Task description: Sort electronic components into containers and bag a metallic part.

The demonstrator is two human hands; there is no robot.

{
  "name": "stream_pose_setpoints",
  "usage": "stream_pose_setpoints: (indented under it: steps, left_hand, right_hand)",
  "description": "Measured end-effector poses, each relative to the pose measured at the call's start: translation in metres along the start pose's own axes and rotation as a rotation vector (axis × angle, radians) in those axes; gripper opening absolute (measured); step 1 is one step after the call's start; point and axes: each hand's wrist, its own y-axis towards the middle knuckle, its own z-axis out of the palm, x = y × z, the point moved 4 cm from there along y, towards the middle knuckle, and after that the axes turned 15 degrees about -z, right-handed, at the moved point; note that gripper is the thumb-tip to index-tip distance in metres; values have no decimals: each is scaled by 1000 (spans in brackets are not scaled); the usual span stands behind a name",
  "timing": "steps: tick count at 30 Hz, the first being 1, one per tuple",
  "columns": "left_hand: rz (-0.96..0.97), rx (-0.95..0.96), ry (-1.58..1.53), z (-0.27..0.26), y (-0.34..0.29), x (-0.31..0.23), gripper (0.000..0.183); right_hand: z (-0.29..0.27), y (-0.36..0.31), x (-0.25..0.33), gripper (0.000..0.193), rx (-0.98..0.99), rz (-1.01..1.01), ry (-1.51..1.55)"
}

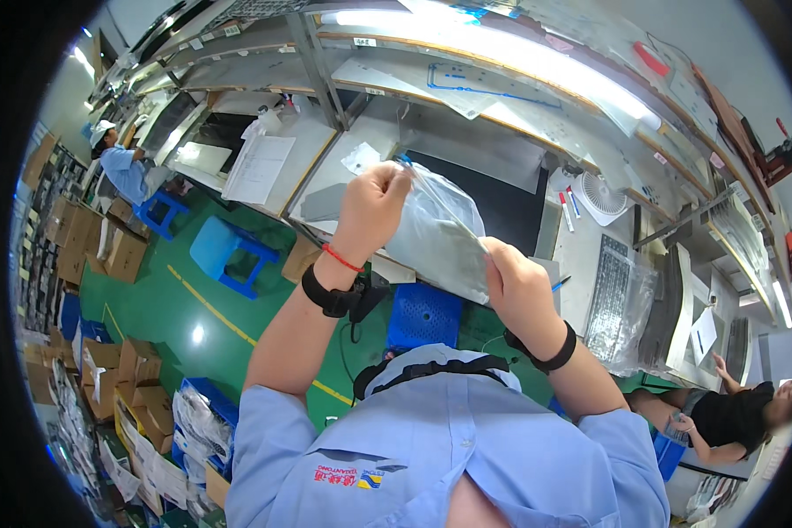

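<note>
A clear plastic bag [427, 246] is stretched between my two hands above the front of the workbench. My left hand [374, 207] is closed, its fingers gripping one upper end of the bag. Just past those fingertips shows a small blue bit [405, 160], too small to make out. My right hand [524, 283] pinches the other end of the bag's edge, lower and to the right. Whether anything lies inside the bag I cannot tell. Behind it, a black mat [510, 207] covers part of the bench.
A keyboard [609, 282] in clear plastic lies to the right, near a white fan [600, 195] and several pens [566, 211]. Shelves [493, 110] run above the bench. Blue stools [424, 312] stand below. One person [128, 172] sits far left, another [730, 418] at right.
</note>
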Motion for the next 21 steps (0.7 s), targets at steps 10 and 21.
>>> stream_pose_setpoints:
  steps: [10, 21]
  left_hand:
    - [139, -2, -21, -16, 8, -34, 22]
    - [14, 295, -293, 10, 7, -32, 14]
  right_hand:
    - [-18, 4, 17, 24, 83, 33, 0]
    - [-18, -43, -46, 20, -185, 411, 326]
